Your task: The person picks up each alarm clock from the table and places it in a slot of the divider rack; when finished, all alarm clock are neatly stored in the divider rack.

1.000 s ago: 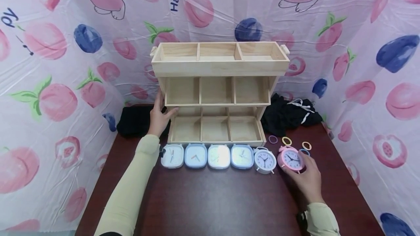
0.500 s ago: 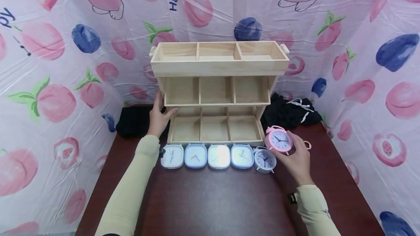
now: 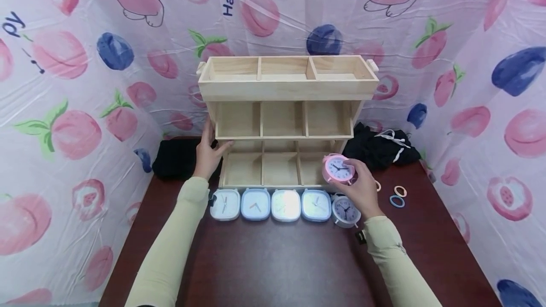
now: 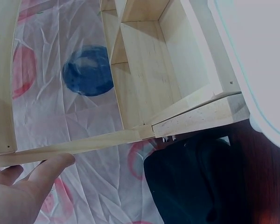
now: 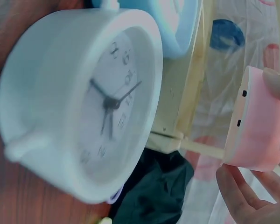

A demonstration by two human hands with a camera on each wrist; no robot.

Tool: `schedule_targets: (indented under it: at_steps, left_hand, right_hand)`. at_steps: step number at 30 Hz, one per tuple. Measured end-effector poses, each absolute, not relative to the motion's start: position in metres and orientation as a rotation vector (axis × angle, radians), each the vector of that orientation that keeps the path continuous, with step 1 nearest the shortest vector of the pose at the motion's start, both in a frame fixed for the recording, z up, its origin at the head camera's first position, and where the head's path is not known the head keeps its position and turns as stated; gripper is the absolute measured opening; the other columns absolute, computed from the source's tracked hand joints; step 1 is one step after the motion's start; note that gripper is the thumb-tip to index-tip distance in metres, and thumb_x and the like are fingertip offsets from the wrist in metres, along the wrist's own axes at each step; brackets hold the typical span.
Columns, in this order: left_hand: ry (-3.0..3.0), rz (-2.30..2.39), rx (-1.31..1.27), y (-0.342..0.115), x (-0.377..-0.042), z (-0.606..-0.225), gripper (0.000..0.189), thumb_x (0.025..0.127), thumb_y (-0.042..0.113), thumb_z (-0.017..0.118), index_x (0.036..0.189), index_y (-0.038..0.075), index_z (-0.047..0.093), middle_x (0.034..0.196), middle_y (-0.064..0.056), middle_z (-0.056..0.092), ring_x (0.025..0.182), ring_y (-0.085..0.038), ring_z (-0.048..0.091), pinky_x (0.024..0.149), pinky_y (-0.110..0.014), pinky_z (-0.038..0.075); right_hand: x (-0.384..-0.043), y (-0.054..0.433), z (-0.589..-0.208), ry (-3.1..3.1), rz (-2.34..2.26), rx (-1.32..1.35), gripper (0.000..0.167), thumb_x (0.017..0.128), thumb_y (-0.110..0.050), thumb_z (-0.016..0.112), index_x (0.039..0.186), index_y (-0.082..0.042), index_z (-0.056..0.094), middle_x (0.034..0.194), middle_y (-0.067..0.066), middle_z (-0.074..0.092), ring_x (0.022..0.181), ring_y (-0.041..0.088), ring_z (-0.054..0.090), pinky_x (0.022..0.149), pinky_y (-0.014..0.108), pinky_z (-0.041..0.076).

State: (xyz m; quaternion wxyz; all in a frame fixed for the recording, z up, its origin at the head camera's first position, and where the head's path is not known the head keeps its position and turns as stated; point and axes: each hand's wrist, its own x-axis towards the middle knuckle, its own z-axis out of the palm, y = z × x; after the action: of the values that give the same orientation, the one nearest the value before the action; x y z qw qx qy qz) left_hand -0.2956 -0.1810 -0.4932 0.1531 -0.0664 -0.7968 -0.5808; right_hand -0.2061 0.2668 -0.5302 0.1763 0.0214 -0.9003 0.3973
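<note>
In the head view, my right hand (image 3: 361,187) holds a pink alarm clock (image 3: 334,170) in front of the right compartment of the lowest tier of a wooden three-tier rack (image 3: 286,91). The right wrist view shows fingers and thumb (image 5: 276,84) on opposite sides of the clock's round body. My left hand (image 3: 206,156) grips the rack's left side strut, its thumb (image 4: 56,164) against the wood in the left wrist view. Along the rack's front stand several square clocks (image 3: 256,204), pale blue and white, and a round white alarm clock (image 3: 346,211).
A black cloth bundle with white cord (image 3: 381,146) lies right of the rack, and another black cloth (image 3: 172,158) lies left. Small rings, one blue (image 3: 397,201) and one cream (image 3: 400,191), lie on the dark red table (image 3: 273,264). A fruit-print sheet (image 3: 273,44) surrounds the table.
My right hand has lifted the pink alarm clock from the table at the right and carried it left and back, to the lowest tier. My left hand stays on the rack's side.
</note>
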Motion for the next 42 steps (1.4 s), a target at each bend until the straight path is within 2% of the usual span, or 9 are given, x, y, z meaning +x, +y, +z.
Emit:
schedule_targets:
  at_steps: [5,8,16,21,29,34,37,40,42]
  left_hand:
    - [-2.293,-1.674,-0.198,-0.180,-0.296,-0.494,0.104,0.098,0.019,0.080,0.171,0.045,0.011,0.179,0.003,0.023,0.161,-0.034,0.035,0.122,-0.066,0.040]
    - [-2.290,-1.682,-0.201,-0.179,-0.295,-0.494,0.103,0.098,0.020,0.080,0.171,0.044,0.011,0.179,0.001,0.024,0.161,-0.034,0.035,0.122,-0.066,0.039]
    - [-2.272,-1.676,-0.217,-0.176,-0.295,-0.497,0.102,0.097,0.020,0.081,0.172,0.041,0.015,0.178,0.001,0.025,0.160,-0.034,0.036,0.123,-0.064,0.040]
    - [-2.269,-1.681,-0.219,-0.175,-0.295,-0.496,0.102,0.097,0.021,0.081,0.172,0.041,0.014,0.178,0.002,0.026,0.160,-0.034,0.037,0.123,-0.065,0.040]
    - [-2.283,-1.651,-0.199,-0.176,-0.294,-0.495,0.104,0.096,0.022,0.082,0.171,0.046,0.014,0.178,0.004,0.028,0.160,-0.031,0.037,0.124,-0.060,0.041]
    - [-2.283,-1.651,-0.194,-0.178,-0.295,-0.495,0.102,0.097,0.023,0.081,0.170,0.047,0.014,0.178,0.003,0.028,0.161,-0.030,0.037,0.123,-0.059,0.041]
    - [-2.281,-1.654,-0.191,-0.179,-0.295,-0.495,0.102,0.097,0.023,0.081,0.170,0.048,0.014,0.177,0.002,0.029,0.160,-0.030,0.038,0.123,-0.058,0.042]
    - [-2.278,-1.656,-0.192,-0.180,-0.294,-0.494,0.103,0.096,0.021,0.082,0.170,0.047,0.015,0.177,0.001,0.030,0.159,-0.031,0.039,0.124,-0.059,0.042]
    - [-2.282,-1.653,-0.191,-0.180,-0.295,-0.495,0.103,0.096,0.021,0.082,0.170,0.046,0.014,0.177,0.001,0.030,0.159,-0.032,0.039,0.124,-0.060,0.042]
  right_hand:
    - [-0.219,0.256,-0.536,-2.577,1.127,0.069,0.068,0.072,-0.019,0.101,0.126,-0.002,0.063,0.134,0.021,0.065,0.119,0.037,0.061,0.101,0.050,0.050]
    - [-0.226,0.250,-0.541,-2.629,1.084,0.055,0.064,0.073,-0.023,0.100,0.121,-0.002,0.064,0.130,0.021,0.066,0.112,0.037,0.062,0.094,0.048,0.051]
    - [-0.240,0.242,-0.550,-2.841,0.970,-0.033,0.064,0.079,-0.037,0.095,0.123,-0.004,0.063,0.122,0.020,0.070,0.104,0.037,0.065,0.091,0.053,0.055]
    - [-0.247,0.240,-0.555,-2.864,0.859,0.005,0.063,0.077,-0.042,0.096,0.120,-0.006,0.066,0.111,0.019,0.076,0.096,0.038,0.069,0.085,0.054,0.055]
    - [-0.254,0.232,-0.552,-2.933,0.694,0.104,0.056,0.078,-0.041,0.094,0.114,-0.006,0.069,0.114,0.020,0.078,0.100,0.040,0.071,0.092,0.059,0.046]
    - [-0.255,0.230,-0.549,-3.004,0.669,0.089,0.045,0.080,-0.042,0.093,0.101,-0.006,0.075,0.093,0.012,0.080,0.093,0.037,0.071,0.094,0.055,0.043]
    - [-0.254,0.231,-0.548,-3.036,0.671,0.088,0.036,0.085,-0.039,0.089,0.096,-0.007,0.078,0.086,0.009,0.079,0.092,0.037,0.071,0.095,0.055,0.042]
    - [-0.252,0.232,-0.549,-3.041,0.694,0.099,0.032,0.089,-0.036,0.085,0.100,-0.006,0.080,0.091,0.011,0.080,0.096,0.039,0.071,0.099,0.057,0.043]
    - [-0.249,0.233,-0.549,-3.033,0.739,0.104,0.033,0.091,-0.034,0.083,0.105,-0.005,0.081,0.100,0.015,0.080,0.098,0.039,0.071,0.100,0.058,0.046]
